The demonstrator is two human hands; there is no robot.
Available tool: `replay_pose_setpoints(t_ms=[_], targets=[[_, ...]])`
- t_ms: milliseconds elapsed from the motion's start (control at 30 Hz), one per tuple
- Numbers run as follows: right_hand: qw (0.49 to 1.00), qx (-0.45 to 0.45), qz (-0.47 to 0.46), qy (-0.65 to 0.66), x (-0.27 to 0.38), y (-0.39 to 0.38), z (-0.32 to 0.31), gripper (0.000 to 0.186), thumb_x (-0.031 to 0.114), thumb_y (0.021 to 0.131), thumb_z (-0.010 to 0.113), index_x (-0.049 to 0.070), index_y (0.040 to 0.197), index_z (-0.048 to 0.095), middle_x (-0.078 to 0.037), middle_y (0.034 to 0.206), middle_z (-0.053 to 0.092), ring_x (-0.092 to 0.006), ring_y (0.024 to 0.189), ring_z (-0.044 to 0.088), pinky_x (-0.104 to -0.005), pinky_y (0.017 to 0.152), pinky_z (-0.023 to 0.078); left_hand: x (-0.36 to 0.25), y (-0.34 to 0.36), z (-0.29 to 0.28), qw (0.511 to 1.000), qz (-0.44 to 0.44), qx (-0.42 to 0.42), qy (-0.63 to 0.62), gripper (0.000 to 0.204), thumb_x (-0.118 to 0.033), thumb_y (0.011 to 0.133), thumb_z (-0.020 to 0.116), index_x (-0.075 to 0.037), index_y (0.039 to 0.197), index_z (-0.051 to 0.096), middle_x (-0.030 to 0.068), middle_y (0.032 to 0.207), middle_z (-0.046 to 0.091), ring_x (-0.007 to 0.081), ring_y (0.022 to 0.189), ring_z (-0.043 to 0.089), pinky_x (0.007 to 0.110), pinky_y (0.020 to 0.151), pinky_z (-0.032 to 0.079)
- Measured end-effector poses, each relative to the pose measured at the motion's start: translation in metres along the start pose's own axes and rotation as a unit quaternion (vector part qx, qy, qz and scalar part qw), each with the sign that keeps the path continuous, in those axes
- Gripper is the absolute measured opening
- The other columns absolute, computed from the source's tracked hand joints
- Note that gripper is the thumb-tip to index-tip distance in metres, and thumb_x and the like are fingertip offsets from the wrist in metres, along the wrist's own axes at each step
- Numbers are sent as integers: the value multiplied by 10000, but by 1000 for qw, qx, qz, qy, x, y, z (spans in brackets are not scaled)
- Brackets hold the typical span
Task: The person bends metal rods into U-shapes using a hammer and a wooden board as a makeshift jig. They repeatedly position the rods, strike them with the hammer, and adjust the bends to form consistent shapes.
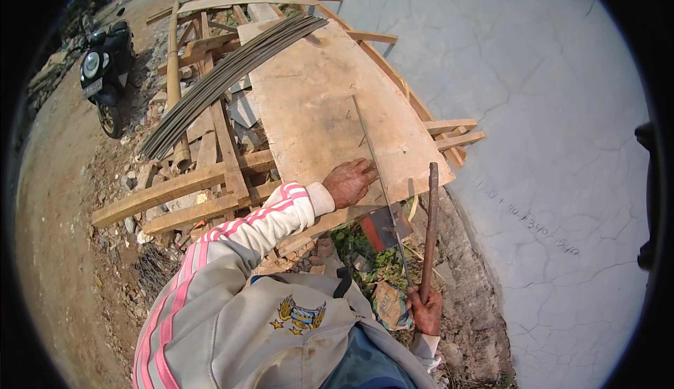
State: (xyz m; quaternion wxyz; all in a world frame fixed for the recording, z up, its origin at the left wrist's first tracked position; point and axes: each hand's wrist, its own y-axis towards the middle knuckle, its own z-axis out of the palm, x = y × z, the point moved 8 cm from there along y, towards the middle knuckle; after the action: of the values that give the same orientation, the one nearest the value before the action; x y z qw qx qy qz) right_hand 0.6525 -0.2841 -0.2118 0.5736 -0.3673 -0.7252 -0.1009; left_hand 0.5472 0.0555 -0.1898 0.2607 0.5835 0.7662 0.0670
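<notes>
A thin steel rod (372, 143) lies lengthwise over a worn plywood board (302, 94), passing short nails or pegs that stick up from it. My left hand (349, 182) rests on the board's near part, fingers curled against the rod. In my right hand (425, 310), at the lower right, is a rusty metal pipe (430, 227) pointing away from me. The near end of the rod comes down to the right hand; whether the pipe grips it is hidden. A bundle of similar steel rods (232, 83) lies across the board's far left corner.
Timber beams (168, 191) jut out under the board on the left. A grey cracked wall (554, 143) rises on the right. Rubble surrounds the stand; a motor scooter (105, 69) is parked at the far left. A crumpled bag (391, 305) lies below the rod.
</notes>
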Motion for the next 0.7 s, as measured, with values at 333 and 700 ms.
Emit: replay_pose_setpoints(t_ms=[333, 700], targets=[[999, 1, 4, -38, 19, 24, 21, 186, 163, 954, 690, 18, 849, 637, 7, 584, 559, -79, 459, 473, -269, 441, 362, 10, 20, 16, 999, 32, 8, 23, 428, -194, 912, 619, -95, 1326, 576, 139, 1402, 510, 335, 1303, 489, 462, 1082, 431], [992, -42, -13, -117, 27, 16, 22, 189, 183, 929, 716, 15, 877, 648, 18, 612, 559, -83, 544, 501, -293, 525, 408, 11, 29, 16, 1000, 15, 26, -8, 366, -245, 890, 649, -63, 1207, 641, 129, 1306, 554, 313, 1237, 518, 423, 1051, 464]])
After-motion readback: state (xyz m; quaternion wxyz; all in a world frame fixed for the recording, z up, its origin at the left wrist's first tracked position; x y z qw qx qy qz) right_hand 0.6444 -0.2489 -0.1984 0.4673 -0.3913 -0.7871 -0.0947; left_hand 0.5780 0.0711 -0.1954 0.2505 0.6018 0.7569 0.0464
